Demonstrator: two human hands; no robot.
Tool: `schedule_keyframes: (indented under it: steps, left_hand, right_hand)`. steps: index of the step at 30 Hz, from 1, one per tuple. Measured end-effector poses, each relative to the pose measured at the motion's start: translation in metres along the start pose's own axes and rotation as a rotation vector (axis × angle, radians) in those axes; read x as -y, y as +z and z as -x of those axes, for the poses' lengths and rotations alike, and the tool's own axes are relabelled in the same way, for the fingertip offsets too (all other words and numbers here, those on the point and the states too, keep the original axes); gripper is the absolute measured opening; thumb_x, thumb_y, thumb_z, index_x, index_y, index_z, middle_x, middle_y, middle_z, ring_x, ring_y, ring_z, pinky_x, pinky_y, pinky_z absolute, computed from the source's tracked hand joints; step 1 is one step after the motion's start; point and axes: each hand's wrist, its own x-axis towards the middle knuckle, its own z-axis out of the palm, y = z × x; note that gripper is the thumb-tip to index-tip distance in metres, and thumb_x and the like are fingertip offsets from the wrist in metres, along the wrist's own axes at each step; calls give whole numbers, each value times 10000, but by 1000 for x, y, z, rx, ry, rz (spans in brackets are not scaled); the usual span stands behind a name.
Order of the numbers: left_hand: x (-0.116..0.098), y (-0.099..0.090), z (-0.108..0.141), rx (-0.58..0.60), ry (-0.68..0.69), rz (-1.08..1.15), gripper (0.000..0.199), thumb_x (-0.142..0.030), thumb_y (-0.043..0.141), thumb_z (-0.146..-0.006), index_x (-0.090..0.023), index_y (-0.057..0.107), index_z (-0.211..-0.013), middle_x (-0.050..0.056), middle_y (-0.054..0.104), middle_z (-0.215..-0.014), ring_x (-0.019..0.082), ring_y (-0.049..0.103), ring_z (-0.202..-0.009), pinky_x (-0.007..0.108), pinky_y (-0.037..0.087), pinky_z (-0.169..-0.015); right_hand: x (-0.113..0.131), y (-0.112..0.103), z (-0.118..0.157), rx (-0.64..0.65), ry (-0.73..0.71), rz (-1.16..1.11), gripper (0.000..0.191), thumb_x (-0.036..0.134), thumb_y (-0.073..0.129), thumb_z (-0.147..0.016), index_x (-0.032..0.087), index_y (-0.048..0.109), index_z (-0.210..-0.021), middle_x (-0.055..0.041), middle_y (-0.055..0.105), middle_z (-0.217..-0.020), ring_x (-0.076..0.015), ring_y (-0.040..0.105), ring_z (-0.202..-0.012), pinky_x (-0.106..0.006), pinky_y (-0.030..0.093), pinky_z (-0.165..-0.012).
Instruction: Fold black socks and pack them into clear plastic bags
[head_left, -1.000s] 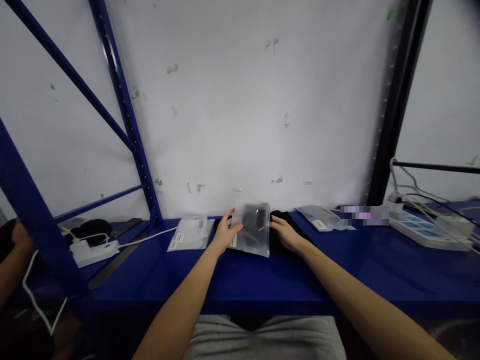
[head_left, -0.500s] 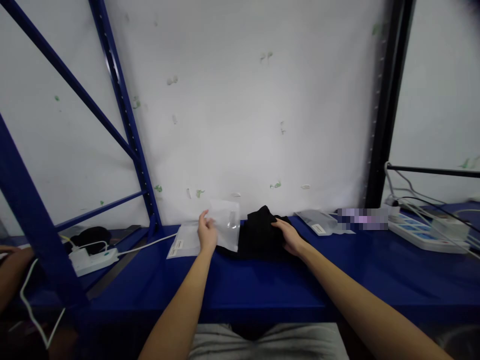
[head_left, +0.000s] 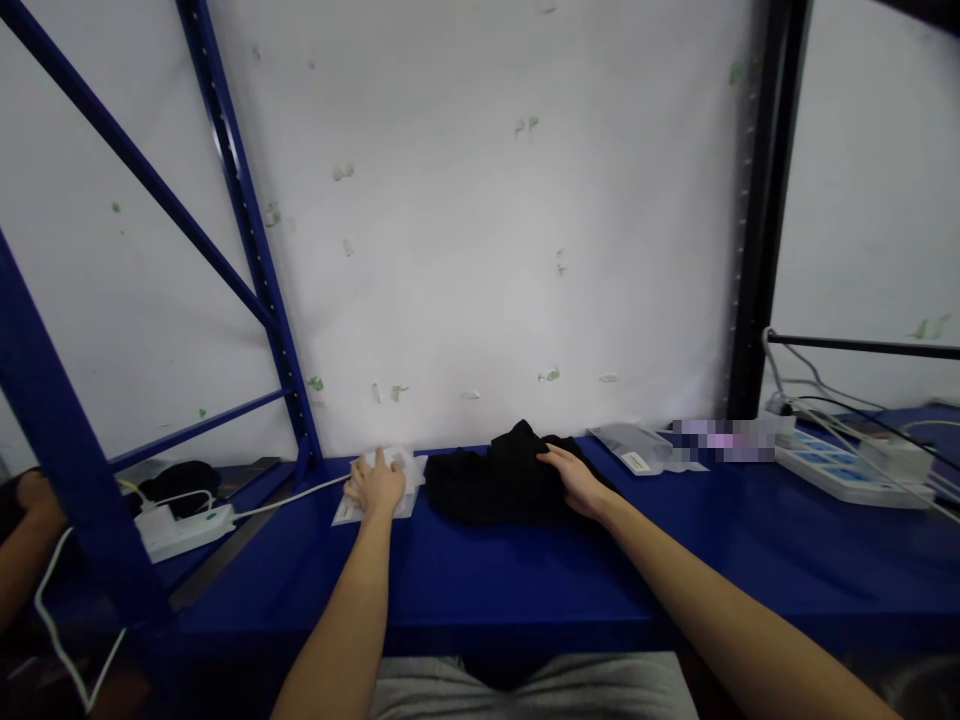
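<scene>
A pile of black cloth (head_left: 495, 485) lies on the blue shelf (head_left: 525, 570) in front of me. My right hand (head_left: 574, 478) rests on the cloth's right side, fingers curled onto it. My left hand (head_left: 376, 485) lies palm down on a stack of clear plastic bags (head_left: 405, 470) just left of the cloth, fingers spread over the top bag.
More clear bags (head_left: 637, 447) lie at the back right, beside a white power strip (head_left: 847, 465) with cables. Another power strip (head_left: 184, 517) and a black object (head_left: 180, 475) sit on the left, behind a blue upright (head_left: 247, 230). Another person's hand (head_left: 34, 495) shows at the far left.
My left hand carried the clear bag from on top of the black cloth leftward and set it down on the bag stack. The right hand stayed on the cloth.
</scene>
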Motion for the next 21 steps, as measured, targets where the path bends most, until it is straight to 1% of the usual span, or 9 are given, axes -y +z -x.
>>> schedule_keyframes:
  steps: [2, 4, 7, 11, 13, 18, 21]
  left_hand:
    - [-2, 8, 4, 89, 67, -79, 428, -372, 575, -938, -204, 545, -1331, 154, 445, -1450, 371, 319, -1384, 606, 238, -1082]
    - [-4, 14, 8, 158, 126, -140, 440, -422, 609, -932, -190, 557, -1302, 117, 481, -1418, 344, 392, -1339, 602, 258, -1098]
    - [-6, 18, 13, 228, 202, -198, 429, -417, 612, -944, -185, 554, -1301, 110, 492, -1407, 320, 463, -1286, 579, 345, -1070]
    - [-8, 17, 15, 286, 264, -230, 389, -379, 606, -958, -186, 557, -1292, 108, 535, -1354, 291, 541, -1203, 534, 441, -1008]
    - [-9, 16, 15, 295, 260, -243, 369, -369, 600, -964, -182, 563, -1280, 105, 559, -1316, 275, 575, -1154, 508, 478, -971]
    - [-9, 13, 16, 256, 207, -276, 342, -353, 605, -964, -166, 575, -1249, 100, 588, -1261, 254, 610, -1085, 473, 520, -914]
    - [-11, 8, 17, 209, 221, -264, 337, -341, 617, -957, -164, 580, -1241, 100, 583, -1269, 259, 602, -1100, 481, 513, -924]
  right_hand:
    - [-1, -1, -1, -1, 5, 4, 157, 308, 649, -826, 258, 681, -972, -30, 746, -962, -234, 682, -907, -352, 530, -834]
    - [-2, -1, -2, -1, 14, 7, 191, 329, 629, -890, 221, 663, -1044, -44, 719, -1032, -210, 672, -919, -369, 532, -852]
    - [-4, -1, -2, 1, 29, 10, 265, 358, 588, -955, 176, 622, -1143, -69, 664, -1135, -191, 654, -946, -401, 541, -856]
    - [-4, -1, -1, -4, 32, 4, 268, 350, 593, -951, 173, 618, -1151, -66, 667, -1122, -192, 656, -941, -403, 540, -854]
    - [-3, -2, -1, -3, 21, -5, 232, 329, 612, -923, 188, 639, -1106, -56, 696, -1065, -191, 664, -908, -389, 535, -846]
    - [1, -4, 0, -6, -10, -25, 149, 292, 662, -757, 261, 683, -901, -7, 749, -866, -229, 680, -811, -348, 523, -761]
    - [2, -4, -1, -6, -23, -42, 160, 285, 655, -714, 262, 672, -872, 1, 741, -836, -228, 674, -784, -350, 518, -742]
